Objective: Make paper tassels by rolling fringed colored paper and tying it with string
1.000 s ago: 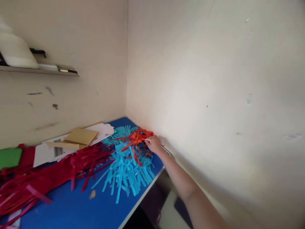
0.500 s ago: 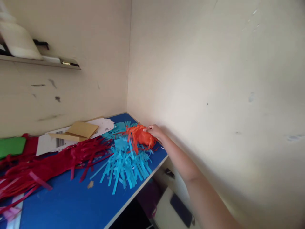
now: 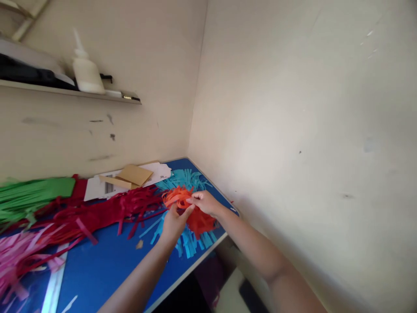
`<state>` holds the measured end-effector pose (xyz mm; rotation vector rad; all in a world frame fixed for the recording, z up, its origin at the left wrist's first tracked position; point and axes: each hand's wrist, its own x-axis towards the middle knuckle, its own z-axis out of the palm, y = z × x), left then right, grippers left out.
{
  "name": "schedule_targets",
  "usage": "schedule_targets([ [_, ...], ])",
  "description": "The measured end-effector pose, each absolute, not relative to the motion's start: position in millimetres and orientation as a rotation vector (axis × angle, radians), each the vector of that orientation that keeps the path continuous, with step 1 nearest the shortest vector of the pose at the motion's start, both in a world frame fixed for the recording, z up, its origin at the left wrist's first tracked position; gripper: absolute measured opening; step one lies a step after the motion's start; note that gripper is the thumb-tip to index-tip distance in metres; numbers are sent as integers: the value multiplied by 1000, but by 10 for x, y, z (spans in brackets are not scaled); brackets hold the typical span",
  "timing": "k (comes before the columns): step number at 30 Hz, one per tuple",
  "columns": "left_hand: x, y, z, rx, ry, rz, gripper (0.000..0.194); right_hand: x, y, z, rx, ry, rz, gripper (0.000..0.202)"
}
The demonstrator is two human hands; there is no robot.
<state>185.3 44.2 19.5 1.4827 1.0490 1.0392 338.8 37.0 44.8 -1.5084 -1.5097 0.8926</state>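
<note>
Both my hands are at a bunch of orange fringed tissue paper (image 3: 201, 221) over the far right part of the blue table (image 3: 100, 269). My left hand (image 3: 176, 221) pinches its strips from the near left side, thumb and fingers close together. From the right, my right hand (image 3: 204, 202) pinches the same orange paper with thumb and forefinger. Blue fringed tissue paper (image 3: 189, 244) spreads below the orange bunch, partly covered by it and by my left hand. More blue fringe (image 3: 187, 177) lies behind.
Left of my hands lie red fringed paper (image 3: 97, 215), pink strips (image 3: 26, 256) and green fringed paper (image 3: 42, 193). A folded brown card (image 3: 135, 174) rests on white sheets (image 3: 159, 170) by the wall. A shelf (image 3: 120, 99) above holds a white bottle (image 3: 87, 74). Walls meet behind the table corner.
My left hand has come into view and taken hold of the orange paper. My right hand has shifted slightly down, still on it. The view has turned left, showing more green and pink paper.
</note>
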Motion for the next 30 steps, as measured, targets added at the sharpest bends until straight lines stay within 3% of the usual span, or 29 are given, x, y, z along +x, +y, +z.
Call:
schedule_targets([
  [6,1728,551,-119,1280,1041,1070,52,3577,387,349,-1537,-1451,825,46],
  [13,1757,536,-53,1156,944,1134,57,3303,378,316,-1507,-1591,890,40],
  [19,1551,509,-60,988,907,1104,46,3295,343,314,-1557,-1568,833,34],
  [30,1230,507,-198,572,1014,1203,19,3738,426,379,-1589,-1255,327,31],
])
